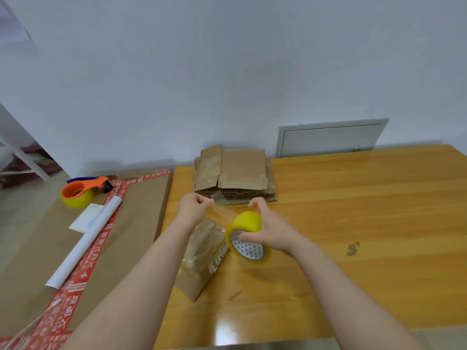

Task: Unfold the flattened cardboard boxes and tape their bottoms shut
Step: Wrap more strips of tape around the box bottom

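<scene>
A stack of flattened brown cardboard boxes (pixel 235 175) lies at the back of the wooden table (pixel 353 210), against the wall. A small unfolded box (pixel 202 256) lies on its side under my forearms, with clear tape on it. My right hand (pixel 267 231) grips a yellow tape roll (pixel 249 236) just above the table, fingers inside its core. My left hand (pixel 195 207) pinches the free end of the clear tape strip (pixel 219 210), which stretches from the roll toward the left, above the small box.
A large cardboard box with red printed tape (pixel 121 238) stands left of the table. On it lie an orange tape dispenser with a yellow roll (pixel 80 192), a white paper roll (pixel 86 243) and a paper slip (pixel 87 217). A grey wall hatch (pixel 331 138) sits behind the table.
</scene>
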